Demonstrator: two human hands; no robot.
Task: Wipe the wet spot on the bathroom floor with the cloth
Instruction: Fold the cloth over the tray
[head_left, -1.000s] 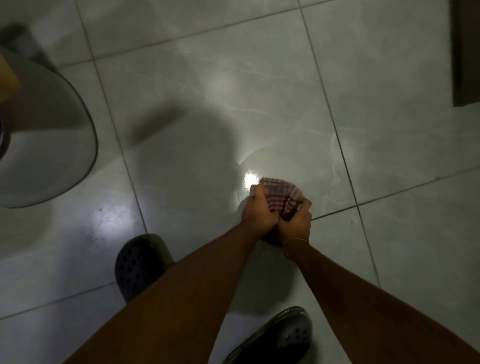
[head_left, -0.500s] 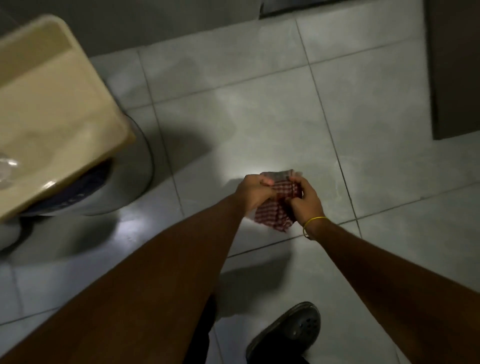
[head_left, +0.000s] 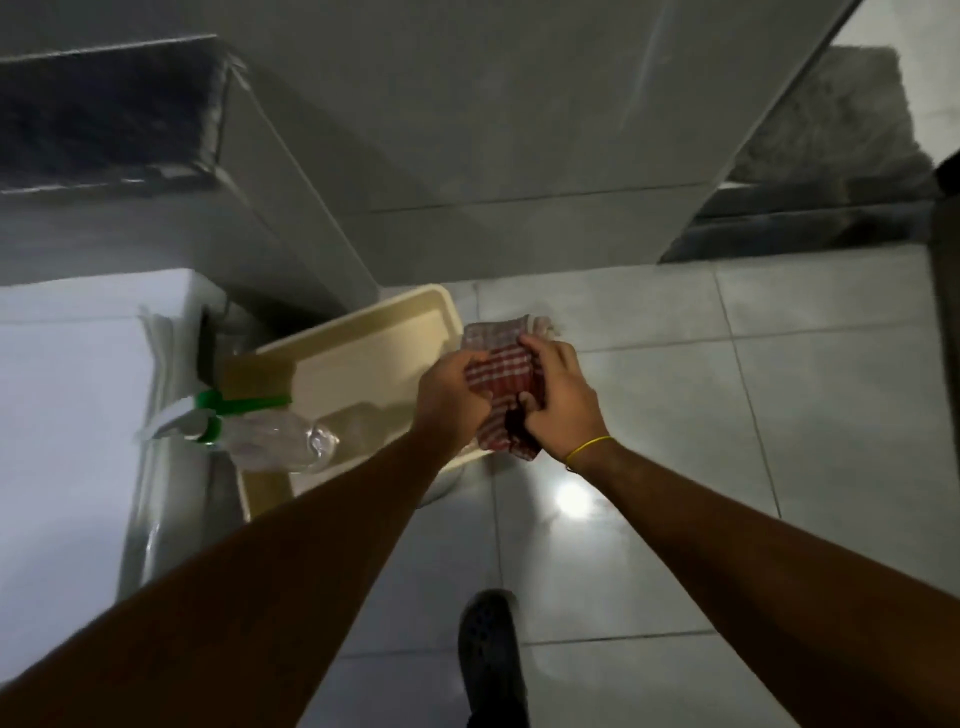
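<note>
A red-and-white checked cloth (head_left: 501, 374) is bunched between both hands, held in the air well above the floor. My left hand (head_left: 449, 397) grips its left side. My right hand (head_left: 561, 402), with a yellow band at the wrist, grips its right side and lower fold. The pale tiled floor (head_left: 675, 415) lies below, with a bright glare patch (head_left: 574, 501) under my right wrist. I cannot make out a wet spot in this dim light.
A beige tray (head_left: 363, 343) stands just left of the cloth, with a clear plastic spray bottle (head_left: 270, 441) with green parts lying over its edge. A white fixture (head_left: 67, 415) fills the left. A wall (head_left: 519, 130) rises behind. A dark clog (head_left: 491, 654) is on the floor below.
The hands have lifted the cloth off the floor and risen with it. The view has tilted up and left, bringing the tray, bottle and wall into sight.
</note>
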